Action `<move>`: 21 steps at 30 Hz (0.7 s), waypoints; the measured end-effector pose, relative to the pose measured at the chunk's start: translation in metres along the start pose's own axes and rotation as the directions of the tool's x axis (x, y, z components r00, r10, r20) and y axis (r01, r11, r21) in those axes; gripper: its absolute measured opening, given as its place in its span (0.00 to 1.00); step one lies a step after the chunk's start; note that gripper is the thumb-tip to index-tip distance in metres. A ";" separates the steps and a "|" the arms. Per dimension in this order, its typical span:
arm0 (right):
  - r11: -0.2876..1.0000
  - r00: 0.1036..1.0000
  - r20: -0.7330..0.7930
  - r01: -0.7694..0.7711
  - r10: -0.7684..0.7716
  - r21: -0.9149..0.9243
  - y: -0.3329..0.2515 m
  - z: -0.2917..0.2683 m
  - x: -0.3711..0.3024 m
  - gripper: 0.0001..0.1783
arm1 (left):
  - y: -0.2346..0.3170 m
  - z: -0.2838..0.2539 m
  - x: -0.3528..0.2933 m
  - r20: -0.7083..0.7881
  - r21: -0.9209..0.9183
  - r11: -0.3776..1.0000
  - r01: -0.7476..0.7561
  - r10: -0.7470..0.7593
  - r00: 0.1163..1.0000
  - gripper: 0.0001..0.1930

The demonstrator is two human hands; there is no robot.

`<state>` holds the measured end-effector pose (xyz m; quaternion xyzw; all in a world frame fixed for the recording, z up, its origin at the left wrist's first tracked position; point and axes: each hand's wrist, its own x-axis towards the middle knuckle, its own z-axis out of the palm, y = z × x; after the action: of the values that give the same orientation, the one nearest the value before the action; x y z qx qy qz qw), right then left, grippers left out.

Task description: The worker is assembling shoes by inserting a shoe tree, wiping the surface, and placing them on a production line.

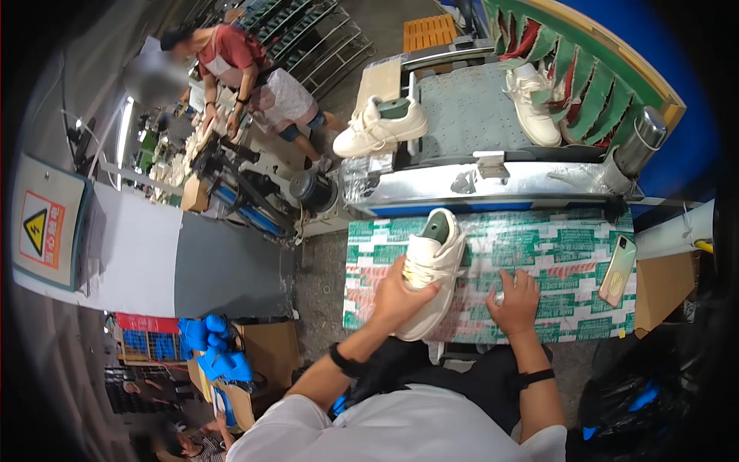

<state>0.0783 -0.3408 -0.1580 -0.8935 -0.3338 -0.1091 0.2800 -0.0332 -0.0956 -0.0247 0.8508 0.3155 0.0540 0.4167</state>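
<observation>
A cream lace-up sneaker (433,258), with a dark green piece filling its opening, is gripped across the middle by my left hand (404,296). Its collar points away from me, over the tape-covered table (531,254). To the right, my right hand (514,304) is just above the same table, apart from the shoe. Its fingers are curled, and a small pale, shiny bit shows at the thumb; what it is I cannot make out. Beyond the table, a second cream sneaker (381,127) lies on the machine's near left corner. A third sneaker (531,104) sits by the green flaps.
Past the table runs a machine with a grey conveyor belt (462,108) and slit green flaps (593,85). A phone (618,269) lies at the table's right. A metal cylinder (643,138) stands behind it. At the upper left a person (239,69) works. Cardboard (666,289) is at right.
</observation>
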 end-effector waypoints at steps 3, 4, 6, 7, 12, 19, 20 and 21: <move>1.000 1.000 -0.023 0.000 0.000 -0.017 0.003 0.011 -0.001 0.30 | -0.049 0.034 -0.015 -0.050 0.016 0.999 0.047 -0.047 0.998 0.42; 0.999 0.998 -0.049 0.040 -0.041 -0.035 0.004 0.016 0.000 0.30 | -0.059 0.047 -0.026 -0.087 -0.051 0.998 -0.033 0.028 0.996 0.43; 0.999 1.000 0.017 0.018 -0.018 -0.033 -0.002 0.013 0.011 0.32 | -0.040 0.020 -0.022 0.116 -0.144 0.984 0.106 -0.090 0.989 0.41; 0.999 1.000 0.002 0.022 -0.022 -0.033 -0.007 0.010 0.021 0.32 | -0.054 0.017 -0.011 0.158 -0.241 0.970 0.044 -0.006 0.987 0.39; 0.977 0.988 -0.017 -0.147 0.151 0.157 -0.029 -0.009 0.008 0.38 | -0.056 0.011 -0.017 -0.076 -0.322 0.943 -0.080 0.059 0.995 0.32; 0.910 0.993 0.114 -0.070 0.026 0.408 -0.131 -0.055 -0.015 0.50 | -0.054 0.011 -0.020 -0.153 -0.253 0.933 -0.256 0.223 0.963 0.10; 0.912 0.994 0.111 -0.062 0.018 0.406 -0.137 -0.057 -0.014 0.50 | -0.043 0.009 -0.026 -0.154 -0.263 0.929 -0.260 0.225 0.962 0.10; 0.912 0.994 0.107 -0.047 0.003 0.408 -0.140 -0.056 -0.010 0.50 | -0.035 0.007 -0.028 -0.150 -0.150 0.910 -0.386 0.365 0.919 0.10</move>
<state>-0.0219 -0.2915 -0.0557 -0.8235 -0.3521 0.0137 0.4447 -0.0703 -0.1006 -0.0505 0.8506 0.1641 0.2111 0.4526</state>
